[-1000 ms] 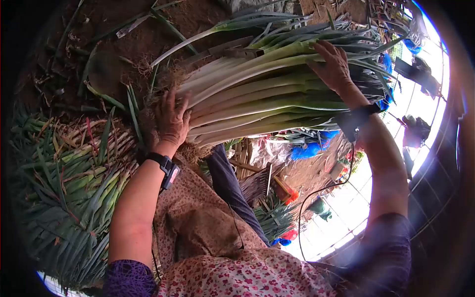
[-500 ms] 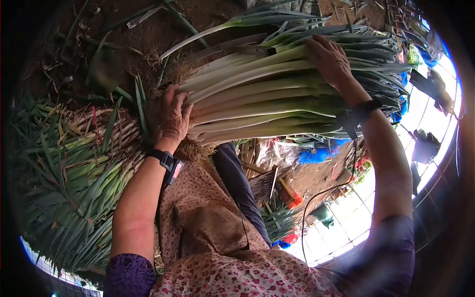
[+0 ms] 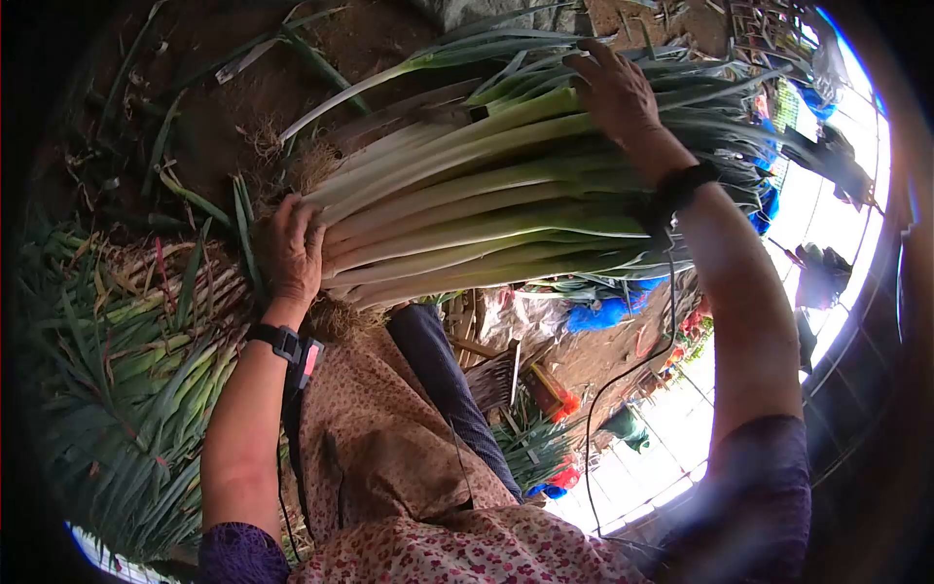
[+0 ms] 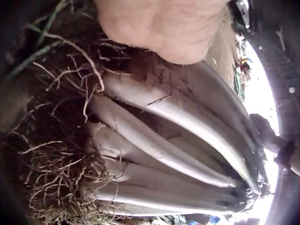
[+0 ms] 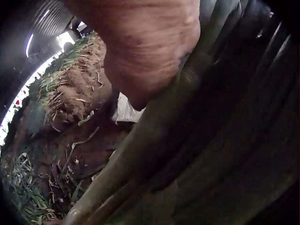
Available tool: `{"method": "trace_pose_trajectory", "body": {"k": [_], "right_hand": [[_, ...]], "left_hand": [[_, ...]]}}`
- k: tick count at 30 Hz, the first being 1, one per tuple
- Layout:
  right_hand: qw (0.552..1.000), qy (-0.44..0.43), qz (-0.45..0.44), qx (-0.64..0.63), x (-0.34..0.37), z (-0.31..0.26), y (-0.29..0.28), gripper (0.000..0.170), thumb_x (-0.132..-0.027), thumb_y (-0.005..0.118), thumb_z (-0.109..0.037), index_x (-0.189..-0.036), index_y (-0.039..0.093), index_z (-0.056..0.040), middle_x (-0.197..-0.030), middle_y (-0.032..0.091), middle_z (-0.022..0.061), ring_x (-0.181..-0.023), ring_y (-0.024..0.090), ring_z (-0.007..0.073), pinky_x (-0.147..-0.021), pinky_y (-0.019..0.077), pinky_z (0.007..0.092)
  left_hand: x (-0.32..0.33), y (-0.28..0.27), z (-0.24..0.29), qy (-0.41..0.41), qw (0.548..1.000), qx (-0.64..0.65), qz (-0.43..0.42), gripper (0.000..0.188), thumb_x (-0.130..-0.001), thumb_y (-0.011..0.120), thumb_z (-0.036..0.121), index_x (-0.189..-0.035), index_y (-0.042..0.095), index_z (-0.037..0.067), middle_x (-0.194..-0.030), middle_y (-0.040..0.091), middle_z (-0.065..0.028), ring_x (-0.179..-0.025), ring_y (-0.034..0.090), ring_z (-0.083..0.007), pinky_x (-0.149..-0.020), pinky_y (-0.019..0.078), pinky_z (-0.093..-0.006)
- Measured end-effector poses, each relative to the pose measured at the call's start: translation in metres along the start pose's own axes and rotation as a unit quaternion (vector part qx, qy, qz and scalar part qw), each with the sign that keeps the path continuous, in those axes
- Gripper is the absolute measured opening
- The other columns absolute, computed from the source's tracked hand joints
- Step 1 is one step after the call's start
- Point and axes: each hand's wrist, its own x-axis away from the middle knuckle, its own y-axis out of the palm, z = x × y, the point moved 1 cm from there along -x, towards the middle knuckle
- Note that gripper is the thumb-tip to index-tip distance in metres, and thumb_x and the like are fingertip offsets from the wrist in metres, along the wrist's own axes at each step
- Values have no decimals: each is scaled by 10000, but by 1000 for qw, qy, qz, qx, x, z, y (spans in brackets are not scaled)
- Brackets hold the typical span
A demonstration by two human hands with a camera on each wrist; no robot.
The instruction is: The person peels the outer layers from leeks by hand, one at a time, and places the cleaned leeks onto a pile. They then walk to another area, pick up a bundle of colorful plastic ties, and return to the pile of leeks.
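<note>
A thick bundle of leeks [image 3: 467,209] lies across in front of me, white shafts and shaggy roots [image 4: 61,187] to the left, green leaves to the right. My left hand [image 3: 290,248] lies against the root ends, fingers pointing away and thumb by the white shafts. In the left wrist view its heel covers part of the upper shafts. Farther right, my right hand [image 3: 618,102] rests over the far side of the bundle where the shafts turn green, its fingers extended. Its fingertips are hidden in the right wrist view. One separate leek [image 3: 341,97] lies beyond the bundle.
A large heap of thinner leafy stalks [image 3: 126,389] fills the left side. Loose leaves lie on the brown soil [image 3: 224,117] beyond. Blue plastic [image 3: 598,313] and a crate-like object [image 3: 496,375] are at the right. A black cable [image 3: 623,375] hangs from the right wrist.
My right hand has slid away from me and left over the leeks toward the bundle's far edge. The left hand stays at the root ends; the whole view has shifted slightly.
</note>
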Motion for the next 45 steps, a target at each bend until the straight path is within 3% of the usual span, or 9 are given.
{"method": "trace_pose_trajectory", "body": {"k": [3,4,11,14,27,30,37,42,45], "right_hand": [[969,30,-247,-9,-15,2,4,305,-869,437,-321,-1113,557,-183,-1081,582,72,-1017,543,278,-885,408,408],[935,140,-324,-35,-21,-6,-3,331,-875,404,-348,-1112,556,-174,-1080,584,72,-1041,532,262,-909,394,377],[981,92,-170,-29,19,-21,-5,311,-898,403,-306,-1129,545,-155,-1137,547,40,-1100,484,223,-947,353,352],[975,92,-201,-7,9,-22,-2,315,-900,415,-309,-1149,535,-160,-1179,524,30,-1143,455,214,-976,308,373],[982,175,-68,34,27,-49,15,296,-860,497,-306,-1121,569,-186,-1248,496,28,-1212,395,224,-984,286,405],[982,179,-52,25,26,-49,14,276,-851,506,-301,-1090,585,-189,-1234,506,26,-1203,402,222,-979,289,402],[982,183,-36,8,26,-46,18,263,-842,511,-304,-1070,591,-201,-1198,522,17,-1183,416,221,-964,298,398],[981,189,-32,-3,28,-46,19,262,-843,509,-308,-1070,589,-204,-1193,523,19,-1177,419,223,-965,294,396],[982,185,-30,-2,25,-44,19,267,-844,509,-312,-1073,587,-201,-1192,524,24,-1174,421,230,-963,293,400]], "left_hand": [[-8,-1,-4,-30,999,29,25,210,-883,518,193,-1071,529,99,-1238,425,-106,-1168,389,-292,-975,337,-393],[-9,3,-9,-4,997,22,79,191,-844,564,231,-1007,551,133,-1210,464,-92,-1104,439,-311,-917,364,-427],[-2,2,-15,24,997,43,51,176,-838,582,253,-979,563,150,-1152,491,-93,-1096,454,-311,-901,379,-421],[-1,-6,-6,-8,999,31,-8,171,-881,542,234,-993,561,107,-1225,436,-110,-1154,407,-309,-952,352,-396],[4,2,2,8,994,67,89,264,-855,552,265,-1035,535,72,-1161,473,-135,-1111,442,-333,-936,353,-432],[-18,-19,-16,-154,944,288,42,414,-938,345,376,-1076,533,34,-1017,573,-160,-989,529,-309,-876,402,-378],[-19,12,-8,-142,984,-29,105,327,-923,375,301,-1017,576,61,-1133,521,-185,-1054,489,-341,-907,385,-415],[-7,14,14,-272,933,172,158,427,-942,326,330,-1200,485,29,-1225,476,-189,-1142,439,-344,-969,336,-422],[-12,-2,25,-278,939,132,153,454,-946,322,324,-1240,440,-2,-1257,455,-200,-1166,425,-343,-988,317,-418]]}}
